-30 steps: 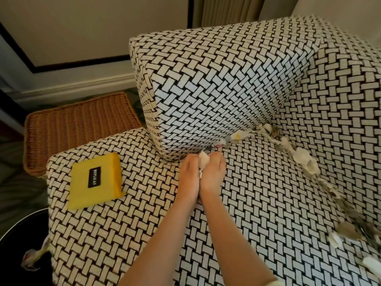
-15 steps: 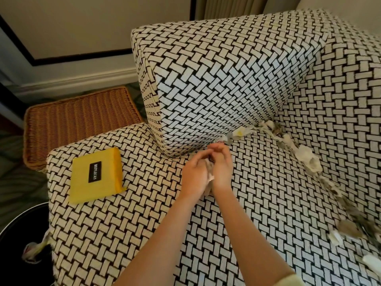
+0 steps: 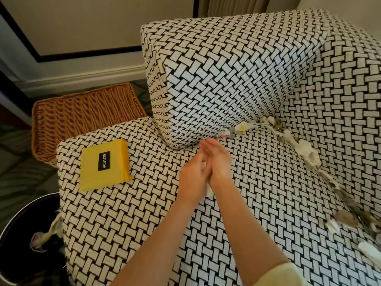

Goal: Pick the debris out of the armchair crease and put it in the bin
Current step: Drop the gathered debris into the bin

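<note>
Both hands meet over the seat cushion [image 3: 257,193], just near of the armrest [image 3: 226,79]. Left hand [image 3: 192,175] & right hand [image 3: 220,164] are pressed palm to palm, fingers fairly straight & pointing far, w/ a white scrap [image 3: 208,190] sandwiched between them; a bit pokes out at the wrist end. Neither hand curls round it, so it's a flat squeeze, not a pinch. Can't tell how much is in there, most of it is hidden. Rest of the debris [image 3: 307,153] lies in the crease [image 3: 189,145]: a ragged line from just beyond the fingertips, far-right to the back corner, then near along the right side to the frame edge. Bin [image 3: 16,265] sits low at near left, beside the seat's front corner, w/ a few scraps [image 3: 41,239] already in it. Step in hand, as I read it: carry this load to the bin. To do it well, squeeze the palms tight, esp. at the heel end where the scrap shows. Swing left & low over the seat, passing near of the yellow packet [image 3: 104,164] so it isn't knocked off. Get right over the bin mouth before parting hands, not at the rim. Paper bits are light & will prob. flutter, so open low. Wicker basket [image 3: 82,112] at far left isn't the target. Most of the job's left, I'd say.
</note>
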